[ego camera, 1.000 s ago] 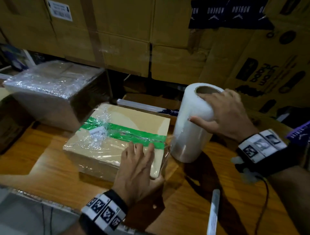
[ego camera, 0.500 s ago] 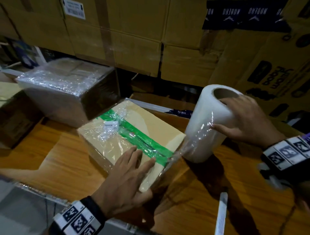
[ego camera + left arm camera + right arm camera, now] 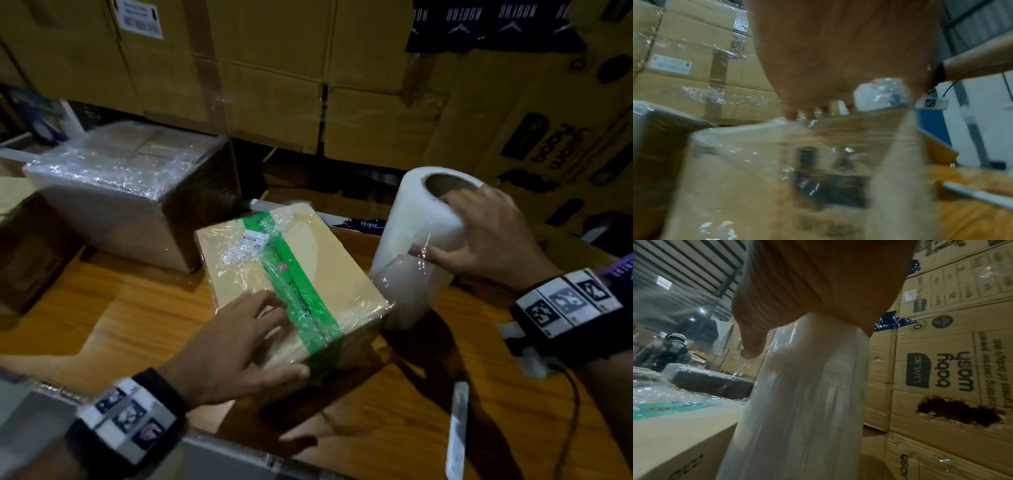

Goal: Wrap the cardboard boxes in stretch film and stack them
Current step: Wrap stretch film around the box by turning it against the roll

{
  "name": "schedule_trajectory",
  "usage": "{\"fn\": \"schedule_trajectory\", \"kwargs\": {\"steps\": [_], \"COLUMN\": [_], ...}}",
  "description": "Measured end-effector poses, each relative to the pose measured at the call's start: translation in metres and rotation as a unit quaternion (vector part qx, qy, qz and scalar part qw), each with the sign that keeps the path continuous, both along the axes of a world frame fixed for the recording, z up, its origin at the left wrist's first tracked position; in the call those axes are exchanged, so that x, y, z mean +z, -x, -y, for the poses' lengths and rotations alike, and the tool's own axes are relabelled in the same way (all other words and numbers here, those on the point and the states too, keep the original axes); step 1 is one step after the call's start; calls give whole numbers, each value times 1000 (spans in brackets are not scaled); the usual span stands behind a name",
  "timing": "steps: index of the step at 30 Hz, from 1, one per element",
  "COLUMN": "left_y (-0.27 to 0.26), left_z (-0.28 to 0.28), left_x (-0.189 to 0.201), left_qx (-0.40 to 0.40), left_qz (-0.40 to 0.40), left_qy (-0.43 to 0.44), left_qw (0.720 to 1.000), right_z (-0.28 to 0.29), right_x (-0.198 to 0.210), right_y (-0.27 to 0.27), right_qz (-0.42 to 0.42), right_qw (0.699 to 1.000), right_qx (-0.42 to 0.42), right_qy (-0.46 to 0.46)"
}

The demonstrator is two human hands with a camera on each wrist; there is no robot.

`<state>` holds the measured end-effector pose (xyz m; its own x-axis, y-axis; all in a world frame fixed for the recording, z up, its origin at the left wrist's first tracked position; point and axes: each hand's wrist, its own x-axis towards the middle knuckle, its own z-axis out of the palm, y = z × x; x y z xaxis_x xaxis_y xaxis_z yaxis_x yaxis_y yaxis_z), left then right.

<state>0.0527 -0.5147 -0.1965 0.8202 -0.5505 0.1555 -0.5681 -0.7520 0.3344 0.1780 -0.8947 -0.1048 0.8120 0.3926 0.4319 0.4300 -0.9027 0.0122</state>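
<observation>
The box (image 3: pixel 291 284) with the green tape (image 3: pixel 301 301) sat mid-surface (image 3: pixel 120 308), partly wrapped in film. Left hand (image 3: pixel 236 346) lay on its 7 o'clock corner, fingers (image 3: pixel 270 301) flat on top and thumb down the side. At 3 o'clock the film roll (image 3: pixel 411 246) stood upright just beside it, right hand (image 3: pixel 486 236) curled round its top. A wrapped box (image 3: pixel 130 192) sat at 10 o'clock

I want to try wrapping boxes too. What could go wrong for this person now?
The white stretch film roll stands tilted beside the cardboard box with green tape; it might tip if the right hand slips. The left hand only presses flat on the box, so the box could slide and the film wrinkle.
</observation>
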Motion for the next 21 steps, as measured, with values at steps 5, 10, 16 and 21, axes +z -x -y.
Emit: {"fn": "schedule_trajectory", "kwargs": {"steps": [5,10,16,21], "left_y": [5,5,16,13], "left_z": [30,33,18,26], "left_x": [-11,-17,-21,-16], "left_qx": [118,189,84,135], "left_qz": [32,6,130,84], "left_qy": [84,330,203,24], "left_qw": [989,925,967,987], "right_z": [-3,-6,-5,-5], "right_x": [0,2,2,4], "right_y": [3,3,3,3], "right_qz": [-3,0,-11,-18], "right_qw": [1000,1000,1000,1000], "right_qx": [-7,-14,-20,-16], "right_qy": [4,2,5,10]}}
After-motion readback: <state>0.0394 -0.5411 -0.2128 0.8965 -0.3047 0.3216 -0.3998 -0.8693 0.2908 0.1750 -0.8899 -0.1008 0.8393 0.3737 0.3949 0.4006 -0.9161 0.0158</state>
